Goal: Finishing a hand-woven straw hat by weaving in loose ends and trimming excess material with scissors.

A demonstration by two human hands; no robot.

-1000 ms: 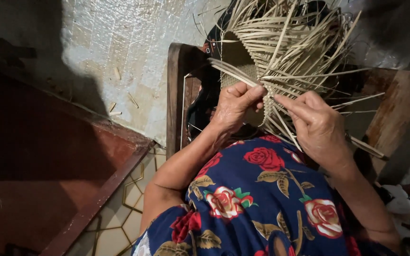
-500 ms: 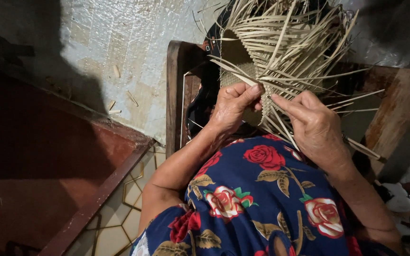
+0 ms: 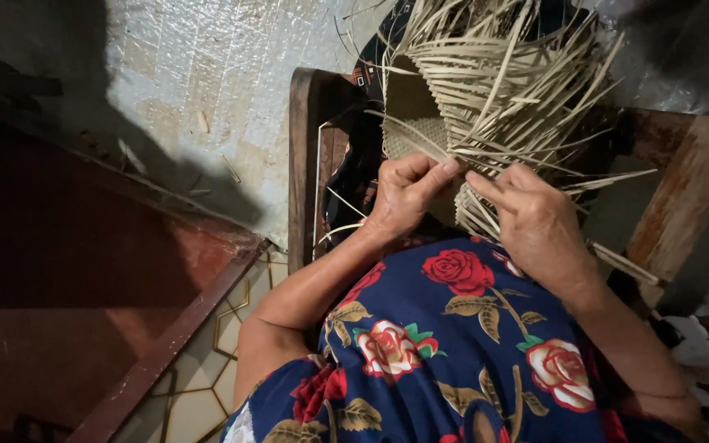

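A half-woven straw piece [image 3: 486, 90] of pale flat strips rests in front of me, its loose ends fanning out upward and to the right. My left hand [image 3: 404, 197] pinches a strip [image 3: 420, 139] at the woven edge between thumb and fingers. My right hand [image 3: 535, 217] sits just right of it, fingers pressing on strips near the same spot. A blue dress with red roses [image 3: 461, 344] covers my lap below the hands.
A dark wooden chair frame [image 3: 301, 156] stands behind the weaving, with a worn wooden board [image 3: 683, 189] at right. A pale rough wall [image 3: 207, 82] is at the left back, a reddish-brown step [image 3: 59, 271] at left, patterned floor tiles [image 3: 198, 385] below.
Both hands shifted slightly among the strips at the woven edge; the weaving stays in the same place.
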